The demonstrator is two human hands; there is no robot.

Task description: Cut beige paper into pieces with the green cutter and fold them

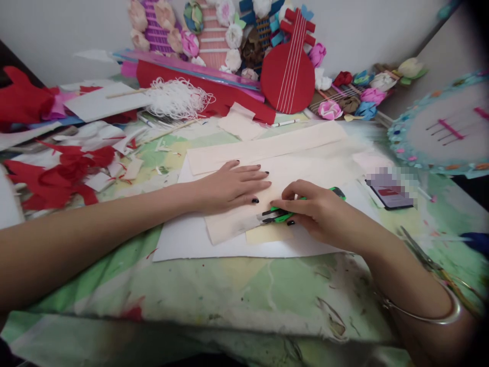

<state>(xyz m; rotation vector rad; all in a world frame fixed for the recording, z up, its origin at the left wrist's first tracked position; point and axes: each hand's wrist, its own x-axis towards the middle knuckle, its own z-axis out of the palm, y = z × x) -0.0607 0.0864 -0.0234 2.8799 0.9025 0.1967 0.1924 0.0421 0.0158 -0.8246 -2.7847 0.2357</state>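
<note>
My left hand [237, 186] lies flat with its fingers stretched out on cream-coloured paper [225, 224]. In my right hand [317, 206] is a green and black utility knife [282, 214], its tip pointing left and resting at the cream paper's lower part. Under the cream paper is a white board [183, 239]. A small yellowish piece [269, 234] shows just below the knife. A long cream strip [244, 150] lies across the sheet beyond my left hand. The blade itself is blurred, so its exact contact with the paper is unclear.
Red scraps [49, 178] and tangled white string [178, 97] crowd the left and back. A red lute-shaped craft [288, 76] leans on the wall. To the right are a phone [391, 191], scissors [424, 255] and a blue-rimmed round craft [397, 135]. Patterned green cloth [244, 295] covers the table.
</note>
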